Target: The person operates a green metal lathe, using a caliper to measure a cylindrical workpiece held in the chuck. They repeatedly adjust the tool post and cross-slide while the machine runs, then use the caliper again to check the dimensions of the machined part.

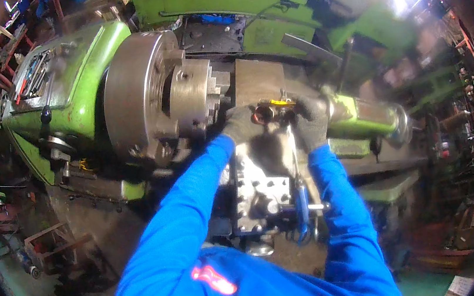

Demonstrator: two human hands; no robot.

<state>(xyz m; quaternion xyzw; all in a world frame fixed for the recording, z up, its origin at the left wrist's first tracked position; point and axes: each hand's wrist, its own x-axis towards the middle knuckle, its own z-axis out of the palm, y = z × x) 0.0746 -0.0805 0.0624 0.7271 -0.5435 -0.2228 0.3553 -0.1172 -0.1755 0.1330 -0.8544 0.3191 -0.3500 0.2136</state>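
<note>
My left hand [239, 125], in a dark grey work glove, is closed beside a small round coppery-brown part [262, 115] above the lathe carriage [264, 187]. My right hand [311, 120], gloved alike, curls in from the other side, its fingers at a short yellow strip [282, 103]. Both hands are close together; what exactly their fingers grip is hidden by the gloves and blur. Left of them is a big steel lathe chuck [137, 95], with a smaller jawed chuck [190, 94] held in it.
A green headstock [83, 78] with tools on its top stands at the left. The green tailstock [363, 117] lies right of my right hand. A blue-handled lever [301, 205] juts up at the carriage near my right forearm. More green machinery [189, 3] fills the back.
</note>
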